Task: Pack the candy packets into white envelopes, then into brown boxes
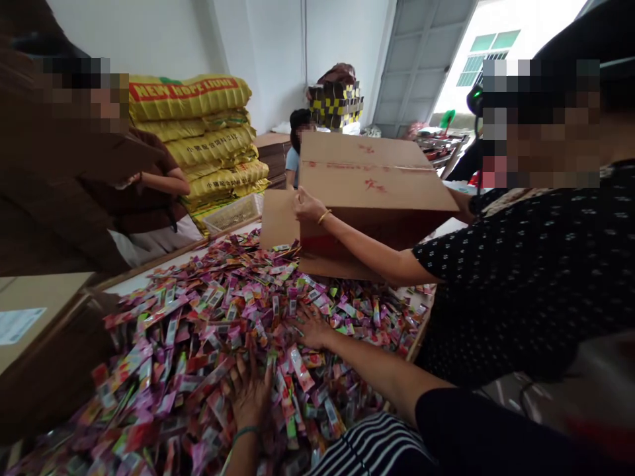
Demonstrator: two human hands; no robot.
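Many small pink, purple and green printed packets (198, 360) lie heaped over a white tabletop. My left hand (248, 396), with a green band at the wrist, rests on the heap at the lower middle, its fingers spread. Farther forward and to the right, my right hand (313, 327) lies palm down among the packets, fingers also apart. Neither hand holds anything that I can see. Beyond my right hand, a large cardboard box (367, 162) is tipped on its side over the heap, with its open side toward the packets.
A person in a black patterned top (536, 277) at the right holds the tipped box. Another person (159, 182) stands at the left, near yellow sacks (193, 135) and a pale basket (235, 215). A cardboard box (40, 297) is at the left edge.
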